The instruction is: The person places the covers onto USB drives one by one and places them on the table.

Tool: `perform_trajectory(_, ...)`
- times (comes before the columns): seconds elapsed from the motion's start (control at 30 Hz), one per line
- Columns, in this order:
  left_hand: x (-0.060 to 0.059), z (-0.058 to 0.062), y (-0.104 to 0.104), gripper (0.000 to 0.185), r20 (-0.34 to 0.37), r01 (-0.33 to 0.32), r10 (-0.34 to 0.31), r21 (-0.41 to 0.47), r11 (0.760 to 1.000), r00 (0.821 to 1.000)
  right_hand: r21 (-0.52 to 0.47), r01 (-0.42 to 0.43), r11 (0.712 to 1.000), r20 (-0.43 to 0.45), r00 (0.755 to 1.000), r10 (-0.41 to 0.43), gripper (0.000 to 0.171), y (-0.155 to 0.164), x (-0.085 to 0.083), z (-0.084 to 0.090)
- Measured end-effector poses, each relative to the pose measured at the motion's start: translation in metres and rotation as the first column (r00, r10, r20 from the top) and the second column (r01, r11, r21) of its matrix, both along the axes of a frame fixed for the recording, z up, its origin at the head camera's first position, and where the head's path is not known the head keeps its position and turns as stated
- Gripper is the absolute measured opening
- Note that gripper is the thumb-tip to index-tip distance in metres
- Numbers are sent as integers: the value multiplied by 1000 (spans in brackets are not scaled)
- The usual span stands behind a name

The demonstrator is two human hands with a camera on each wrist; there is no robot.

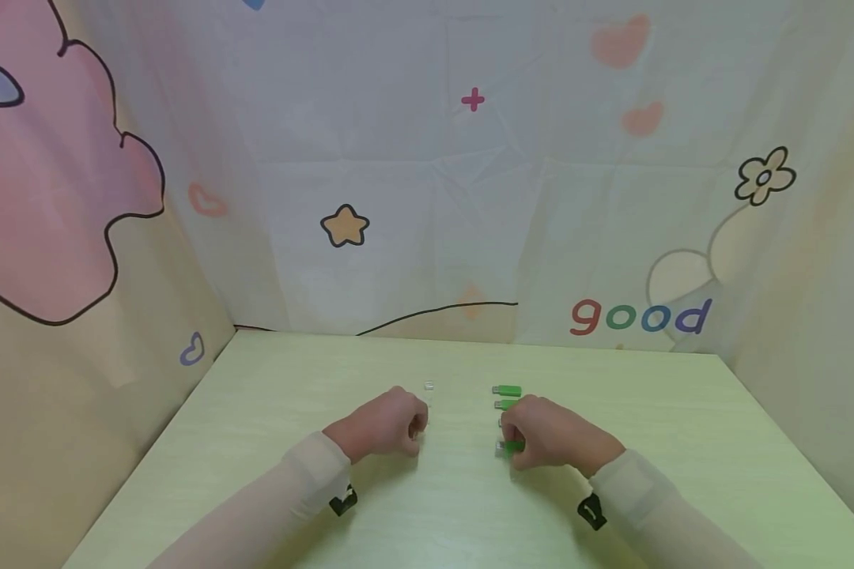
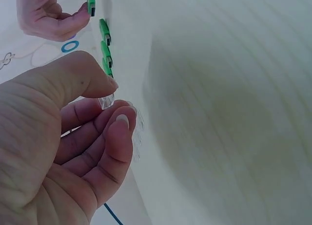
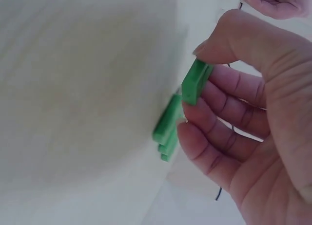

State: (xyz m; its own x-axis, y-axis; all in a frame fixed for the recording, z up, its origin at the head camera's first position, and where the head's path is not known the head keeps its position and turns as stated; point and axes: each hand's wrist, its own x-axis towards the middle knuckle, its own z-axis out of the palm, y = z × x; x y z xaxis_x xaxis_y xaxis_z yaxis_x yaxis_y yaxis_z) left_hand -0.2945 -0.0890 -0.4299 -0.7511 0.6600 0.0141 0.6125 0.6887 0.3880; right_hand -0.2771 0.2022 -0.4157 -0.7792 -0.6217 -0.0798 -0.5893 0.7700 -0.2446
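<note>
Between thumb and fingers, my left hand (image 1: pixel 387 424) pinches a small clear plastic cap (image 2: pixel 106 102). My right hand (image 1: pixel 553 435) holds a green USB stick (image 3: pixel 195 83), its metal plug pointing left toward the left hand in the head view. Both hands are low over the table, apart from each other. Several other green USB sticks (image 1: pixel 510 390) lie in a column beyond and partly behind the right hand. More clear caps (image 2: pixel 138 132) lie past the left hand's fingers; in the head view one cap (image 1: pixel 429 386) shows and the others are mostly hidden.
The pale green tabletop (image 1: pixel 256 379) ends at a printed cloth (image 1: pixel 398 269), which rises at the back and both sides. Dark clips (image 1: pixel 592 512) hang by the wearer's sleeve cuffs.
</note>
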Motion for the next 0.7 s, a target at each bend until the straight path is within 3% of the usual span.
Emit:
perform_trajectory(0.27,1,3,-2,14,64,13,-20,110,994,998,-63,-91,994,-27,996,89,20,2,0,13)
perform_trajectory(0.7,5,5,-1,13,102,29,-54,232,972,993,-159,-143,977,-12,990,143,8,-1,6,25)
